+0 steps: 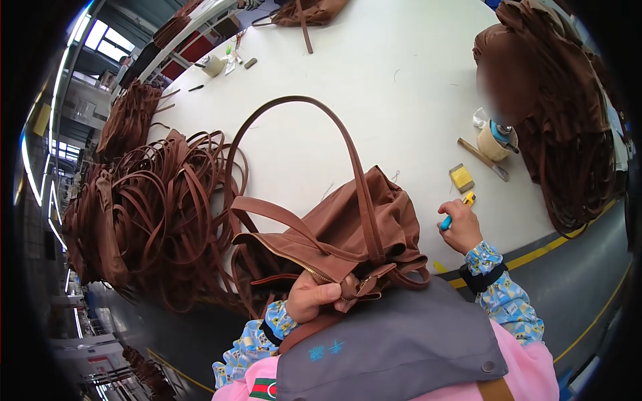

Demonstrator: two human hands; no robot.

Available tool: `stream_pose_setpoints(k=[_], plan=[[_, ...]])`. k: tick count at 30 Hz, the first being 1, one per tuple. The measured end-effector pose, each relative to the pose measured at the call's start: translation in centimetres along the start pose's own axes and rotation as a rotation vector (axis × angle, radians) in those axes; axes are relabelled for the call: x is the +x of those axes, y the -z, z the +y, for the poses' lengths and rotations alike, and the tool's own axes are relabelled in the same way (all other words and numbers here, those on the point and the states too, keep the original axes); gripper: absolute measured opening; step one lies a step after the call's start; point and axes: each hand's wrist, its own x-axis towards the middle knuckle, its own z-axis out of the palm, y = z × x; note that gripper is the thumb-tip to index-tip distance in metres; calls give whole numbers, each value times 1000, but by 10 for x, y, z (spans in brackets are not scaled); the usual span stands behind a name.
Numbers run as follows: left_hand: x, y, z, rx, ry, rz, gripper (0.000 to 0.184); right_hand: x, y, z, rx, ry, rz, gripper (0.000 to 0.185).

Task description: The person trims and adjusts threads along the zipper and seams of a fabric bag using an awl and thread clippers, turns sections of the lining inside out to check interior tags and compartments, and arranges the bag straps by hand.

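Note:
A brown bag [341,207] with long strap handles lies at the table's near edge, its zipper partly open. My left hand [313,295] pinches the bag's edge at the zipper end, near the grey apron. To the right of the bag, my right hand [463,228] is closed around a small tool [447,222] with a blue part and a yellow end, held just over the table top. The bag and my right hand are apart. Just above that hand lies a yellow block [461,178] with a dark edge.
The white table [401,87] bears a large heap of brown bags [154,220] at left and another pile [562,87] at right. A brush [483,159] lies beside a round container [495,142]. Farther back stand a small pot [212,65] and another bag [311,12].

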Motion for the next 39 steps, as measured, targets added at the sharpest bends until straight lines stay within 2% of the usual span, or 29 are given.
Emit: stream_pose_setpoints(k=[1,4,8,10,11,12,13,15,17,19,21,22,23,25,26,27,29,31,32,35,37,38,39], plan=[[1,0,3,-2,17,29,32,0,-5,5,-90,-3,-17,19],[9,2,10,-6,18,63,29,1,2,-4,-101,-99,-106,25],[20,8,17,-50,61,180,24,3,34,-45,-84,-89,-16,32],[25,10,22,-72,85,174,23,7,57,-79,387,-1,-118,39],[28,11,24,-89,98,177,21,7,54,-88,386,-14,-118,39],[31,12,25,-89,106,217,22,6,50,-97,408,110,-153,42],[34,24,21,-163,58,132,18,5,46,-106,426,235,-186,46],[46,26,29,-12,-61,280,31,5,34,-120,262,135,-262,49],[66,43,35,25,-105,218,62,9,23,-119,277,77,-303,48],[83,71,12,289,-68,240,69,14,15,-113,579,0,-285,48],[81,82,-1,422,105,167,75,17,7,-104,568,-19,-277,46],[73,83,-8,526,50,216,63,17,7,-103,566,-58,-299,45],[66,78,-4,514,51,214,63,16,7,-102,567,-100,-327,45],[47,67,17,1151,-35,245,41,14,10,-104,574,-119,-318,41],[38,69,15,946,22,236,23,15,12,-106,589,-126,-299,38],[28,69,21,856,155,43,29,17,14,-109,584,-125,-307,38],[13,66,19,660,280,-250,36,19,20,-119,98,-115,-162,32],[6,59,18,592,208,-342,45,18,28,-130,-8,-152,-216,30],[4,58,27,577,257,-381,48,16,32,-132,-39,-150,-276,30],[2,63,27,509,231,-457,51,6,49,-140,-94,-180,-373,30],[3,66,23,505,221,-466,53,-3,63,-145,62,51,-136,34],[3,65,21,525,203,-451,53,-3,70,-148,38,259,-125,35],[3,64,20,545,188,-437,52,-2,68,-151,37,261,-131,35]])
